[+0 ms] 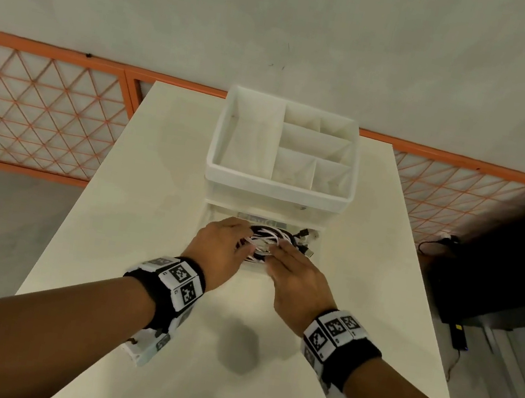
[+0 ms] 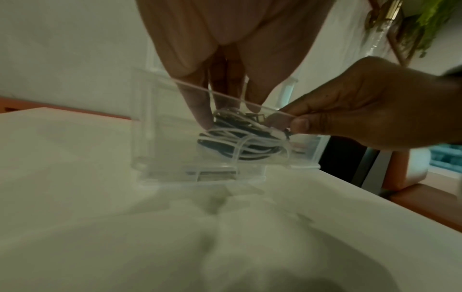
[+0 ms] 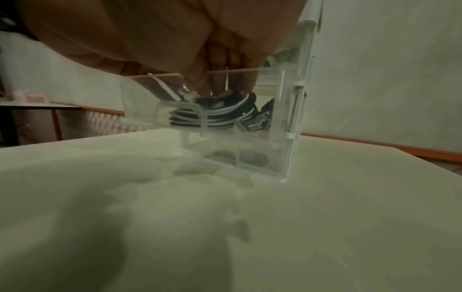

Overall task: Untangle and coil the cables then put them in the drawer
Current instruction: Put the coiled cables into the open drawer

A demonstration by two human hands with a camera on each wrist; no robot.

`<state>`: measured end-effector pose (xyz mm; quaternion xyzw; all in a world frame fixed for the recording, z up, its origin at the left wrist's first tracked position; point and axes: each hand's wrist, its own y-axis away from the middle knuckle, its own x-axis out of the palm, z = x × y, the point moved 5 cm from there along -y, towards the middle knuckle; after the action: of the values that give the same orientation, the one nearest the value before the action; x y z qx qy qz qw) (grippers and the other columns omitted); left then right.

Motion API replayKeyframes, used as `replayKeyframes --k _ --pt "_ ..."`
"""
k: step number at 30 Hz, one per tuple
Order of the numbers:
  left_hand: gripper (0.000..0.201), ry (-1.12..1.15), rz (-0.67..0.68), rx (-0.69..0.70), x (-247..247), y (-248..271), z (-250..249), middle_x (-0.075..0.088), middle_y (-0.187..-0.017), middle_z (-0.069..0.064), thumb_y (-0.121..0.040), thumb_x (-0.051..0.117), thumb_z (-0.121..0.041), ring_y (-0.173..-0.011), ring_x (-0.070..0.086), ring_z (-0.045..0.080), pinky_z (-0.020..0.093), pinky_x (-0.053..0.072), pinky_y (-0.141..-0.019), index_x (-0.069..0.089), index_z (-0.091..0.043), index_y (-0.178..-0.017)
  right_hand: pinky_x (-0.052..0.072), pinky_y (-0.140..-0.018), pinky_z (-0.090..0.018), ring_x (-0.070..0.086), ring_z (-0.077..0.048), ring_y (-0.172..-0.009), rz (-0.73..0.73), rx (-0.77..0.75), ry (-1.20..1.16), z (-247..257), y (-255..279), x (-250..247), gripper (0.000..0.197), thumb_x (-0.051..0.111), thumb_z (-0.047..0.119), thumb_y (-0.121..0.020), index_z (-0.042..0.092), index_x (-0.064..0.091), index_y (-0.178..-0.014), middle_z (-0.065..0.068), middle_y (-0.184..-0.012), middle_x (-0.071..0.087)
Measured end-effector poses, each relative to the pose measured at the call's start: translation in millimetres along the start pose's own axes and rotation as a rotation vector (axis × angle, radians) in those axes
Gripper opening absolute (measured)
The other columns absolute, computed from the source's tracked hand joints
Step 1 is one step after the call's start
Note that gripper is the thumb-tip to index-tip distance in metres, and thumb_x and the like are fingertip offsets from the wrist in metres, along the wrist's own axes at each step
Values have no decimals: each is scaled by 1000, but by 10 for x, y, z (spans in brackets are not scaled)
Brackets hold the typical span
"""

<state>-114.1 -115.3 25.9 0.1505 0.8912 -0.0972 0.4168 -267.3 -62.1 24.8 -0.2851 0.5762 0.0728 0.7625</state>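
A coil of black and white cables [image 1: 265,238] sits inside the clear pulled-out drawer [image 1: 317,242] at the front of a white organizer [image 1: 276,188]. My left hand [image 1: 245,239] reaches down over the coil's left side, thumb and fingers curled round it [image 2: 225,110]. On the right side my right hand [image 1: 277,250] pinches the coil [image 2: 290,120]. In the right wrist view its fingers [image 3: 225,83] point down onto the cables [image 3: 225,116] behind the drawer's clear front wall [image 3: 275,142]. Loose plug ends [image 1: 306,234] lie at the drawer's right.
The organizer's top tray has several empty compartments [image 1: 250,137]. It stands on a white table [image 1: 153,180] whose left and right edges are close by. An orange lattice fence [image 1: 36,109] runs behind, and a black box [image 1: 502,273] stands on the floor at right.
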Motion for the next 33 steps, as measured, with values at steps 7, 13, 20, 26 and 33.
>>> replayKeyframes --k 7,13,20,26,33 --pt "60 -350 214 59 70 67 -135 10 -166 6 -105 36 -34 -152 14 24 33 14 -120 18 -10 -156 39 -86 -34 63 -27 -93 50 110 128 -136 -243 11 16 73 3 -66 14 73 -77 0 -103 76" --pt "43 -175 78 24 77 31 -81 39 -157 3 -101 47 -15 -139 44 27 40 43 -108 49 -13 -144 47 -79 -37 61 -28 -81 25 188 116 -147 -292 31 15 68 -1 -68 13 70 -73 1 -92 76" --pt "35 -123 -53 29 -39 -61 -31 61 -138 2 -95 57 -9 -121 62 30 43 54 -94 68 -17 -126 37 -61 -28 61 -34 -66 83 412 -15 -164 -480 19 17 63 -10 -68 6 66 -70 -10 -69 67" --pt "25 -47 -155 -8 -136 -135 -55 72 -119 0 -95 58 -12 -105 66 29 39 54 -85 75 -18 -113 50 -68 -35 63 -34 -74 30 447 -15 -138 -519 -27 12 66 -1 -78 8 73 -82 -10 -75 71" --pt "18 48 -221 45 -324 -51 54 76 -107 -4 -88 68 -14 -97 71 20 38 56 -87 77 -19 -103 53 -71 -32 65 -20 -79 86 441 -110 68 -342 -142 14 60 27 -90 23 73 -92 8 -84 71"
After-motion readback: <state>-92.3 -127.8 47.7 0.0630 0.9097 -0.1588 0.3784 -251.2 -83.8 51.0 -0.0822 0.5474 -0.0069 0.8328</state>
